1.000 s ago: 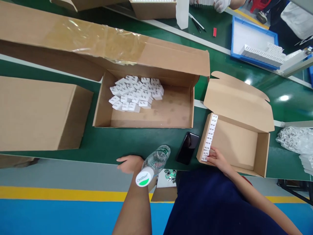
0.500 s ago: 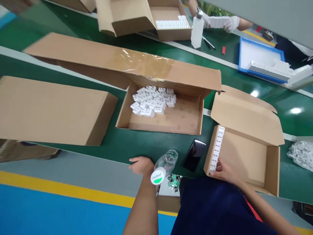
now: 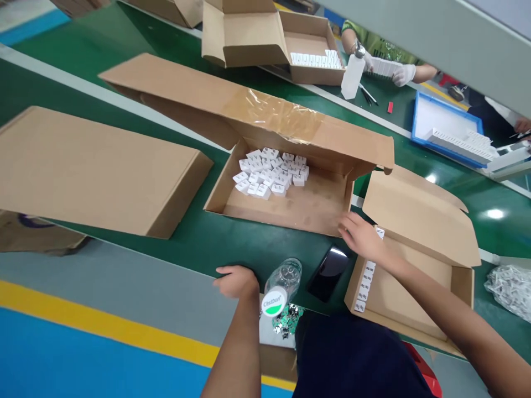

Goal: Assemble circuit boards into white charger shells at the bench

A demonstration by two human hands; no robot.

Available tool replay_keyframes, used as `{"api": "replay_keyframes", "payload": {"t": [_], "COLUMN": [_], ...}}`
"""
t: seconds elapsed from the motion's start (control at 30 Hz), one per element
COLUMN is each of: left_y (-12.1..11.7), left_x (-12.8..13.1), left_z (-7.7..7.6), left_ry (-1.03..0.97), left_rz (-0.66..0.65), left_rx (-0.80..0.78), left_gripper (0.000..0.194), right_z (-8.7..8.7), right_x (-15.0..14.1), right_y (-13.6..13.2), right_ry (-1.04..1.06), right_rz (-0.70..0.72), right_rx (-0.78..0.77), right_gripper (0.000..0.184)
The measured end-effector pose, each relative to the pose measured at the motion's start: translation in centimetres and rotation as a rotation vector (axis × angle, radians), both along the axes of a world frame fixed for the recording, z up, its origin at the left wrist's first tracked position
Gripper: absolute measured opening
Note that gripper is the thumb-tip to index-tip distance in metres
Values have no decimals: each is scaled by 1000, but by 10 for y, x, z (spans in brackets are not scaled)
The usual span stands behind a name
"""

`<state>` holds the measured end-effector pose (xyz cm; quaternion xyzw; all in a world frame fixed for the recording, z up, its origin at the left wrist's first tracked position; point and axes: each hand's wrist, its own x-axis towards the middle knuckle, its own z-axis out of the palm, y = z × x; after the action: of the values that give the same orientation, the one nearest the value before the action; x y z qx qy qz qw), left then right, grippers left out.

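Head view: open, empty right hand (image 3: 363,237) just beside carton rim (image 3: 315,228), left hand (image 3: 236,282) seemingly empty at belt edge (image 3: 194,262).

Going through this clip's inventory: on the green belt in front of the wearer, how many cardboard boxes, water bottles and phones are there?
Cardboard boxes: 3 (left box; middle box of loose white plugs; right box with a row of white plugs)
Plastic water bottle: 1
Smartphone: 1
Total: 5

Green workbench (image 3: 249,249) beside a yellow-striped grey floor (image 3: 103,282).
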<state>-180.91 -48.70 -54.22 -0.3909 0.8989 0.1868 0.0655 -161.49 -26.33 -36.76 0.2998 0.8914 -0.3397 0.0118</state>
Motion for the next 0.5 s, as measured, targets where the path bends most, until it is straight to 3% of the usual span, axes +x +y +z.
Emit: {"api": "replay_keyframes", "payload": {"t": [0.1, 0.2, 0.3, 0.5], "left_y": [2, 2, 2, 2], "left_x": [0, 0, -1, -2], "left_z": [6, 9, 9, 6], "left_ry": [1, 5, -2, 0], "left_rz": [8, 9, 9, -21], "left_rx": [18, 25, 16, -5], "left_gripper": [33, 32, 31, 33], "right_z": [-24, -48, -63, -68], "right_x": [-94, -151, -167, -150], "right_y": [44, 76, 92, 100], "right_ry": [-16, -71, -118, -170], "right_rz": [151, 255, 308, 393], "right_rx": [121, 196, 280, 365], "right_gripper": [50, 53, 47, 28]}}
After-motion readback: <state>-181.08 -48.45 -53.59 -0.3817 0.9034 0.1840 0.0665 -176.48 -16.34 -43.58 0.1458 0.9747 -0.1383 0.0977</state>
